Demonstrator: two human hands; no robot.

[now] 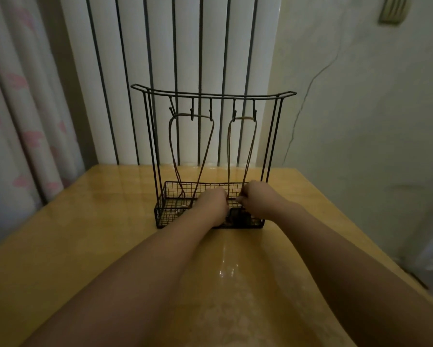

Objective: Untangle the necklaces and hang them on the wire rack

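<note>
One black wire rack (212, 156) stands on the yellow surface (85, 221), toward its 12 o'clock edge, with lots of bare room at 6 o'clock, where the two arms come in. Two necklaces hang from its five hooks: the left necklace (173, 151) and the right necklace (251, 151). Both run long and straight, up and down, with their low ends in the rack's basket at the bottom. The left hand (214, 201) and the right hand (254, 196) sit close together over the basket at the right necklace's bottom. The right hand's fingers are curled and seem to pinch it. I cannot tell what the left hand's fingers do.
</note>
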